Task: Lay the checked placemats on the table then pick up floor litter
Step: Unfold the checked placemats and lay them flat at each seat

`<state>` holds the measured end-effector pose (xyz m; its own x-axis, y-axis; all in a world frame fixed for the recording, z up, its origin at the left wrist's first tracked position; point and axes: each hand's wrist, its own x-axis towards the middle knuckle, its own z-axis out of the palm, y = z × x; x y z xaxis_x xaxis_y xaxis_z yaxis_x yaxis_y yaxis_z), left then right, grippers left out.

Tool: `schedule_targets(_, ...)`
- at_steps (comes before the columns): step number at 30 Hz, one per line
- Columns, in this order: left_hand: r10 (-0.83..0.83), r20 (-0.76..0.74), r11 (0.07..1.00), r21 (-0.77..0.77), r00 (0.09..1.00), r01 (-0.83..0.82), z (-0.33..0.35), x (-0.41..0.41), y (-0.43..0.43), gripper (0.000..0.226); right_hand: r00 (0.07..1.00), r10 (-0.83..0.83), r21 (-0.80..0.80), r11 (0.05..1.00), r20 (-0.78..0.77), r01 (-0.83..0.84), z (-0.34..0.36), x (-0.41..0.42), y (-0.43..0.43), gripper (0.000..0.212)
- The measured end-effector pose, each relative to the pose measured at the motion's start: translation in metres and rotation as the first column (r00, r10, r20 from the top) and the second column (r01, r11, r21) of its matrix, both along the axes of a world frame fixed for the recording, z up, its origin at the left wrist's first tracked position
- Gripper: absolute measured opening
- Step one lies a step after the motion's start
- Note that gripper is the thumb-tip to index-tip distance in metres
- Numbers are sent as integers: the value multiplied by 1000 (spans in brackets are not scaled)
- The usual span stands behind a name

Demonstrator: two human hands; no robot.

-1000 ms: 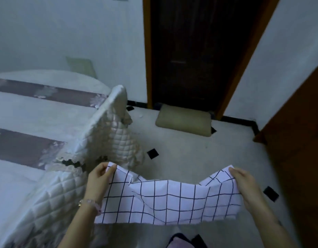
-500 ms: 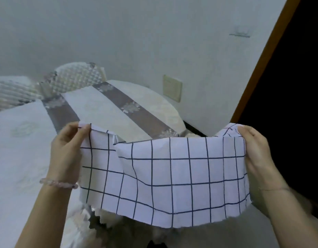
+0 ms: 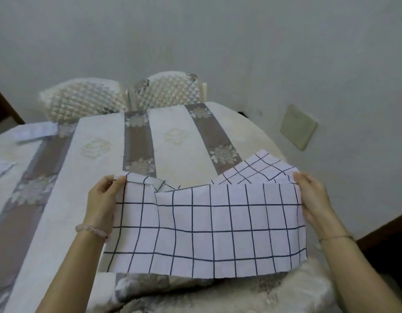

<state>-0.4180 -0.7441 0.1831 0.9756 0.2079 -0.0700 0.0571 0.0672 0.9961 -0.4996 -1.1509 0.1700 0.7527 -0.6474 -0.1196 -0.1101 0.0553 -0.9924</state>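
Note:
A white placemat with a dark checked grid [image 3: 209, 229] hangs spread between my two hands over the near edge of the table [image 3: 100, 141]. My left hand [image 3: 103, 199] pinches its upper left corner, and my right hand [image 3: 313, 197] grips its upper right corner. Its top edge sags in the middle, and a folded layer lies behind on the right, resting on the tablecloth. The table wears a cream cloth with grey-brown flowered stripes.
Two chairs with quilted white covers [image 3: 82, 102] [image 3: 170, 89] stand at the table's far side against the wall. Pale cloth pieces [image 3: 35, 132] lie at the far left of the table. A beige wall plate [image 3: 298, 126] is on the right.
My view has swung from the floor and doorway up and left onto the table. Both hands have carried the checked placemat over the table's near edge, still holding its top corners.

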Motion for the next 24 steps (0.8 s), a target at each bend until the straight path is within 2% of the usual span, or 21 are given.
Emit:
schedule_targets(4,79,-175,996,59,981,-70,-45,10,-7,16,988,62,-86,993,-138,-75,-47,44,-25,10)
schedule_targets(6,101,-256,992,106,962,-76,-65,13,-10,12,975,71,-82,992,-213,-91,-66,61,-36,27)
schedule_targets(8,111,-322,987,149,940,-66,-84,18,-13,12,956,102,-88,988,-275,-131,-83,76,-46,33)
schedule_targets(12,171,-425,951,306,889,-37,-110,28,-25,17,917,133,-108,977,-377,-186,-106,101,-53,29)
schedule_targets(15,190,-475,936,352,859,-13,-123,31,-32,14,887,153,-132,964,-437,-231,-121,113,-58,21)
schedule_targets(19,268,-491,903,428,829,-39,-132,37,-36,22,863,174,-181,940,-474,-290,-136,128,-68,17)
schedule_targets(24,348,-393,809,584,851,-61,-129,31,-50,19,854,149,-286,902,-499,-325,-137,128,-67,31)
